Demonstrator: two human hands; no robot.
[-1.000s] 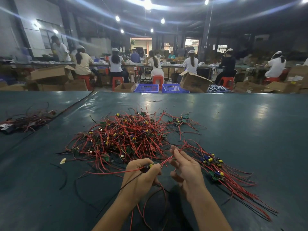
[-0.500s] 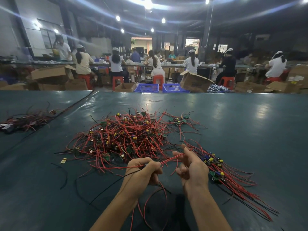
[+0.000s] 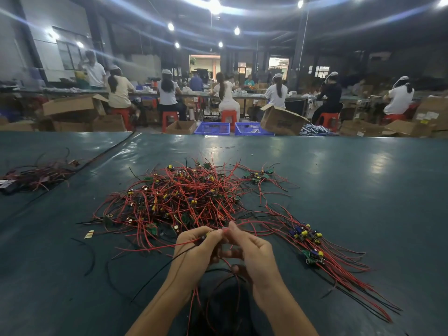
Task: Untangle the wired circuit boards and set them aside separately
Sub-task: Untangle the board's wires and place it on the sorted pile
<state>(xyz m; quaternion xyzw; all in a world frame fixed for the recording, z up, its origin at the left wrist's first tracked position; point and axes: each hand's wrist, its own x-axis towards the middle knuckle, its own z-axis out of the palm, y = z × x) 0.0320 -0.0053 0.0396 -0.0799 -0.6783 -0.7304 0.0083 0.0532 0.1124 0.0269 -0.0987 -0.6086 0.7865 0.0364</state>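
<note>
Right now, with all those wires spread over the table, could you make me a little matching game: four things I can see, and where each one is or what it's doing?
Things:
1. tangled pile
2. laid-out bundle
3. blue crates
4. left hand

Places or states:
A. past the far edge of the table
B. grips a small board
C. near right part of the table
D. middle of the table

Pairs: 1-D, 2-C, 3-A, 4-B.
</note>
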